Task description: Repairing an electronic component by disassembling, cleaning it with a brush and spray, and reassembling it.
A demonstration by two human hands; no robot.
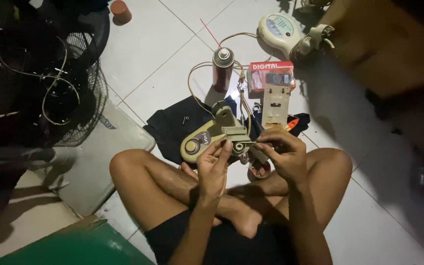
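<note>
two hands: both were raised over the crossed legs of a person seated on the tiled floor (172, 59), working at one small part.
left hand (213, 164): its fingers were curled, the grip pinched on the lower edge of the beige switch housing (207, 140), thumb and forefinger meeting near a small round fitting.
right hand (283, 154): its grip was closed around a thin metal tool (249, 143), the tip pointing left into the housing; the exact kind of tool could not be told.
beige switch housing: it was held just above the knees, tilted, with a round knob at its left end and a tan cable running up and away from it.
small dark cup (259, 169): it sat on the floor below the right hand, between the shins.
black cloth (172, 127): it lay spread on the floor behind the housing, with a small screw on it.
beige plate (276, 105): it stood just beyond the hands, near an orange-tipped object.
spray can (223, 68): upright, further off, with a thin red straw.
red box (271, 76): beside the can, to its right.
white control panel (279, 29): farthest, near a brown cardboard box.
fan guard (69, 83): dark wire grille, well to the left.
</note>
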